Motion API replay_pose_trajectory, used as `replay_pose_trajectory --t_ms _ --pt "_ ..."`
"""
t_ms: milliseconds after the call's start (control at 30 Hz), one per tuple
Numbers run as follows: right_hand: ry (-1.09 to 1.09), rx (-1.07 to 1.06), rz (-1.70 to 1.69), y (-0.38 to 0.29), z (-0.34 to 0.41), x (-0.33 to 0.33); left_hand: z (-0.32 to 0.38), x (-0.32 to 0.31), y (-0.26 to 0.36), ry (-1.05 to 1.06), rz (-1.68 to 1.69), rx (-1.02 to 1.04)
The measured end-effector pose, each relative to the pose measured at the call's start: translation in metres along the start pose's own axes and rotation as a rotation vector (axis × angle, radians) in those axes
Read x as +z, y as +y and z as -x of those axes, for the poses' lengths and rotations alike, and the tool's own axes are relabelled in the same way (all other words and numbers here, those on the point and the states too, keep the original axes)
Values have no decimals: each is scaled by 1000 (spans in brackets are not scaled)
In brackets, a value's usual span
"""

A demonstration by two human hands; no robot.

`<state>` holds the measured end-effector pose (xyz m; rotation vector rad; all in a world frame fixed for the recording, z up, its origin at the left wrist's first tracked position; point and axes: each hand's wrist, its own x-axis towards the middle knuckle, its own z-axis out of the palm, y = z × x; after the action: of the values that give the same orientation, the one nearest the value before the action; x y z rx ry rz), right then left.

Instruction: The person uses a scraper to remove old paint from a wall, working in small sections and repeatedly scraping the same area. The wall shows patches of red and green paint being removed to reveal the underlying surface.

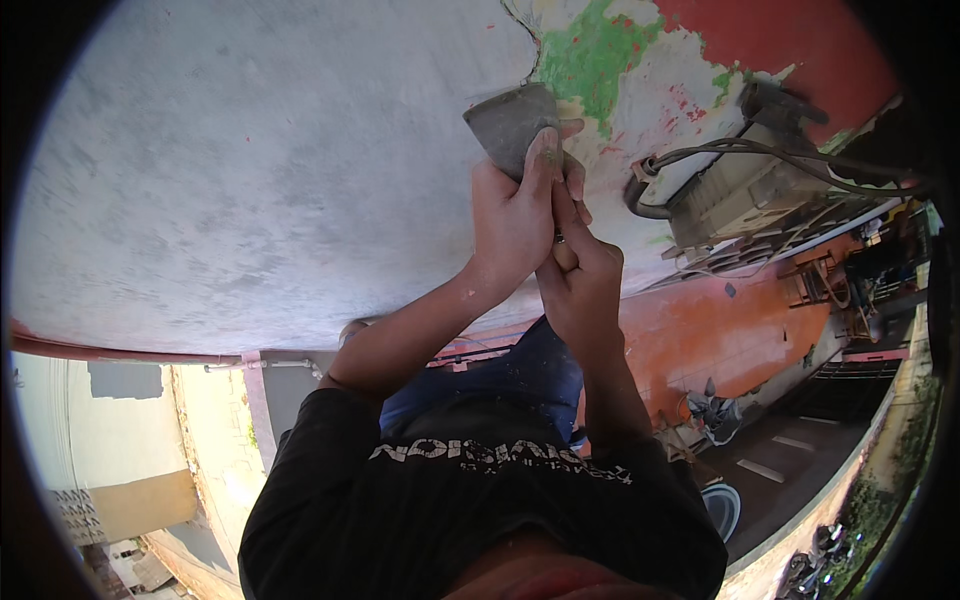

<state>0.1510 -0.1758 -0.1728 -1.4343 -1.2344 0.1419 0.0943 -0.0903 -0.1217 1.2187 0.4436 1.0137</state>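
A wide grey putty knife or scraper (510, 124) lies with its blade against or very near the whitish, patchy wall (300, 150), beside a crack and a patch of green paint (589, 56). My left hand (517, 202) grips the tool, its thumb pressed along the blade. Just to the right and below, my right hand (585, 270) is closed around what seems to be the handle, mostly hidden by the fingers. Both hands touch each other. Pale dust or filler specks mark the skin.
At right, a box-like fixture (731, 195) with black cables (795, 154) and a bent pipe (645, 196) juts from the wall. A bluish round tub (721, 510), a grey crumpled bag (714, 416) and wooden chairs (814, 285) stand farther off. Motorbikes (817, 559) are at lower right.
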Motion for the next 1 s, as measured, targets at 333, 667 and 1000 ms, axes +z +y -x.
replay_pose_trajectory --t_ms 333,667,1000 --pt "-27 0 28 1 4 -3 4 0 -5 49 -49 -108" --pt "24 -73 68 9 4 1 -1 -1 -9 25 42 29" --pt "-38 9 108 -2 3 -10 3 5 -4 34 29 -13"
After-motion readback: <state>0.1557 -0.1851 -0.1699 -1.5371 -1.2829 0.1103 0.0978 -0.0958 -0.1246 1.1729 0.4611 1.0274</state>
